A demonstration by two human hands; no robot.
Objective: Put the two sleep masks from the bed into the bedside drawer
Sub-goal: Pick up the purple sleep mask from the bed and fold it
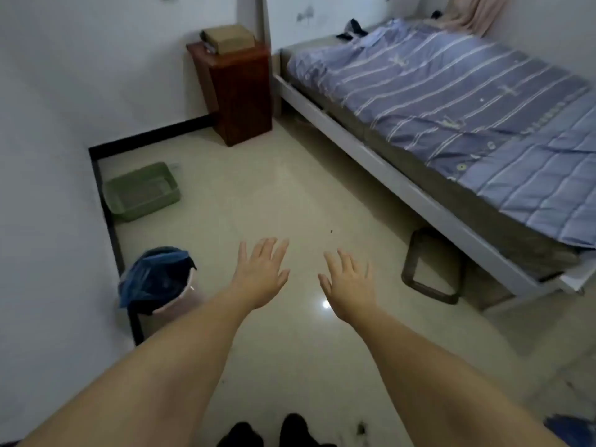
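A bed (325,122) with a blue striped quilt runs along the right wall. At its far head end lies a dark sleep mask (353,30); another dark item (436,14) sits farther back, too small to identify. A reddish wooden bedside cabinet (240,91) stands in the far corner left of the bed, its front closed. My left hand (263,272) and my right hand (350,285) are stretched out over the floor, palms down, fingers spread, holding nothing, well short of bed and cabinet.
A cardboard box (230,38) rests on the cabinet top. A green plastic basket (140,190) and a bin with a blue bag (158,279) stand by the left wall. A dark stool frame (432,269) sticks out from under the bed. Tiled floor lies between.
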